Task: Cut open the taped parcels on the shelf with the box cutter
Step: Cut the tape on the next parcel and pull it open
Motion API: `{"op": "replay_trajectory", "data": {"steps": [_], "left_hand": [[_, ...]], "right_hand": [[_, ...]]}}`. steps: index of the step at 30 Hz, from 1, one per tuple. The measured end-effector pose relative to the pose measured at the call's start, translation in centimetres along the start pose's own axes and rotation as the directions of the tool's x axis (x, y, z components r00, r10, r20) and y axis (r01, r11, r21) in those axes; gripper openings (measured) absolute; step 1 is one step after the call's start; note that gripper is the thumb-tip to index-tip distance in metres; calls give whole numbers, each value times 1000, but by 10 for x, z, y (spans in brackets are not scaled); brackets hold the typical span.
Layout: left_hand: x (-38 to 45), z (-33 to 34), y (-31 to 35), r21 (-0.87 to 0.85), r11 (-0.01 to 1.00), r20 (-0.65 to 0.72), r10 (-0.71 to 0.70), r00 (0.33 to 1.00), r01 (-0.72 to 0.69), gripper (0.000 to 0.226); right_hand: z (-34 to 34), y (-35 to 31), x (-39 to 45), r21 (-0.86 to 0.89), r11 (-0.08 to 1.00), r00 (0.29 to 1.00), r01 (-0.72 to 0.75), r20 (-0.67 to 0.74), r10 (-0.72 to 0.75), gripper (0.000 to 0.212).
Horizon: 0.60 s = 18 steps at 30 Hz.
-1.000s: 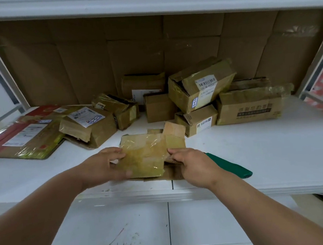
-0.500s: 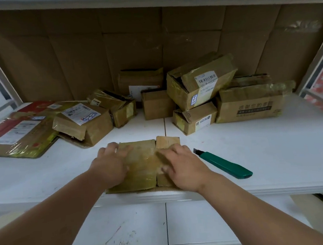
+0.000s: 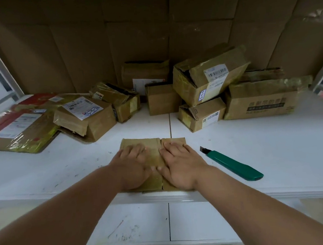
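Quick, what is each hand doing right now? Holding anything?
Left hand: open, pressing flat on the flattened cardboard box.
Right hand: open, pressing on the same box; the box cutter lies untouched beside it.

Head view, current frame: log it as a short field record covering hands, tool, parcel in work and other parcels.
left hand: left hand pressed flat on the flattened parcel
right hand: right hand pressed flat on the same parcel
tool: box cutter lies unheld on the shelf, right of the hands, blade out
other parcels: taped boxes piled at the back
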State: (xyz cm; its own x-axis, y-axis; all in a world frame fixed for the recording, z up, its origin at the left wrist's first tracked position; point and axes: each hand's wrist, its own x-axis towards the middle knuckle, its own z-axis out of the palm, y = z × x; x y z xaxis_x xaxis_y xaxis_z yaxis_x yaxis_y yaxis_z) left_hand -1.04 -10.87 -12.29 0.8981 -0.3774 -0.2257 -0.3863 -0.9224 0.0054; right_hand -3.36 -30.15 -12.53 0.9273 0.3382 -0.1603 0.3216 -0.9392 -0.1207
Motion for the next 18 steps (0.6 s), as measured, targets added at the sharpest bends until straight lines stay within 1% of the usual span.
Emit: {"op": "replay_trajectory", "data": {"steps": [2,3,6,8,11,13,15,17,18], "left_hand": [[4,-2,1,-77,997,-74,-2,997,-3,67],[4,3,4,-98,995,-85,-16,996,7,67],[4,20,8,-39,999,-71,-23,997,20,68],[6,21,3,-40,999,-45,0,999,-2,69],[7,17,-2,-21,1000,-47,19,999,-20,71],[7,15,-1,-22,1000,-23,20,1000,-21,74],[5,10,-2,-53,998,32,29,999,-27,87],[0,3,-7,-60,996,99,66,993,-60,111],[-3,1,-9,-36,996,120,80,990,-76,121]], "right_hand": [[-3,-1,6,14,1000,996,12,-92,-10,62],[-1,-3,6,28,1000,994,12,-106,-9,62],[8,-3,8,24,1000,1000,-13,-13,13,63],[6,-1,12,20,1000,1000,-4,29,3,64],[3,-1,13,52,999,1000,-13,8,13,64],[7,-4,10,69,997,1000,-31,0,31,64],[8,-5,9,76,996,999,-49,8,48,64],[5,-6,10,89,994,997,-64,38,61,63],[2,-6,11,89,994,997,-68,54,63,64]]}}
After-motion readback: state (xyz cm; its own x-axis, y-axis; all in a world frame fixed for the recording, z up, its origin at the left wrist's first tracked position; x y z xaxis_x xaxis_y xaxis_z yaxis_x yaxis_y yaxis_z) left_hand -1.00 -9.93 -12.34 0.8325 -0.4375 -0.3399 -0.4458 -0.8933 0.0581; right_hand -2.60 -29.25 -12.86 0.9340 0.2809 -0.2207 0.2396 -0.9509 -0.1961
